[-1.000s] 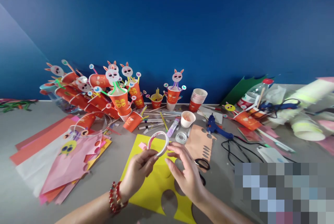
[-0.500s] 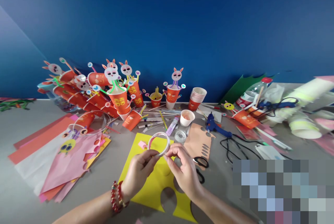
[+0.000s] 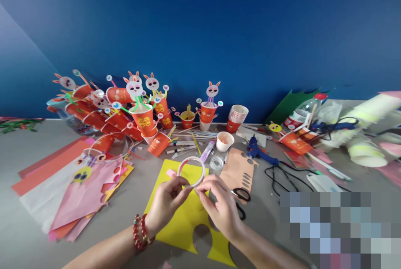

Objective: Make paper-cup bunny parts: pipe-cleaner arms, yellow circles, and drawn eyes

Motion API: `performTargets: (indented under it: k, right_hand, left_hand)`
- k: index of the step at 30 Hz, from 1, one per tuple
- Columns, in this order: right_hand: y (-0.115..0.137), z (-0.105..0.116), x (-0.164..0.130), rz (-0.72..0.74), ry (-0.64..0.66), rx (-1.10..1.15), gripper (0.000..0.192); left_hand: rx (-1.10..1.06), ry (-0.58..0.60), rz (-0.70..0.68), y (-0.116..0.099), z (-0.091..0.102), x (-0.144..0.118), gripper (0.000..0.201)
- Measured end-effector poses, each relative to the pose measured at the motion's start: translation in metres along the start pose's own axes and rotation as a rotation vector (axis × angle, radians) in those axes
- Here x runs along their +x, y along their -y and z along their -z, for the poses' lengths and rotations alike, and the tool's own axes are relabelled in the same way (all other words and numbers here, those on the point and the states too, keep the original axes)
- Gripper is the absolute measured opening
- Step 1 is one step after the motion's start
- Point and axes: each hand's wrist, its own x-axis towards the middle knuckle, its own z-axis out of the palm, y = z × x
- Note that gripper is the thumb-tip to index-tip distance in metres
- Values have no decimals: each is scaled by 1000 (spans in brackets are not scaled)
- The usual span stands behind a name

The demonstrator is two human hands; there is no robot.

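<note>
A white paper ring [image 3: 191, 171], pink on its inner face, is held upright above the yellow sheet [image 3: 184, 219], just below the centre of the view. Its lower edge is pinched at 7 o'clock between thumb and fingers of the left hand [image 3: 166, 206], and at 5 o'clock by the closed fingertips of the right hand [image 3: 219, 204]; both grips meet near the bottom of the loop, presumably at its seam. For a clean join, even pressure from both sides is judged best, with the band's edges kept flush and the loop left round rather than squashed.

Around the ring: a roll of clear tape [image 3: 216, 163] and a small white cup [image 3: 224, 141] lie at 1 o'clock, black scissors [image 3: 242, 196] at 3 o'clock on the grey table [image 3: 138, 202], a blue glue gun [image 3: 260, 154] at 2 o'clock, loose coloured paper sheets [image 3: 78, 189] at 9 o'clock, and a crowd of red cup rabbits [image 3: 138, 110] at 11 o'clock.

Compared with one second earlier, the right hand, then open beside the ring with fingers spread, is now closed on it; the ring sits slightly more face-on.
</note>
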Motion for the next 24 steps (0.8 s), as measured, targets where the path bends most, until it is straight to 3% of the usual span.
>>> performTargets:
  k: [15,24]
  right_hand:
    - [4,2,0,201,24,-156,20]
    - [2,6,3,349,64,-292,19]
  left_hand:
    - [60,-36,-68,-6,1,-2,22]
    - [-176,79,77,0,2,-2,36]
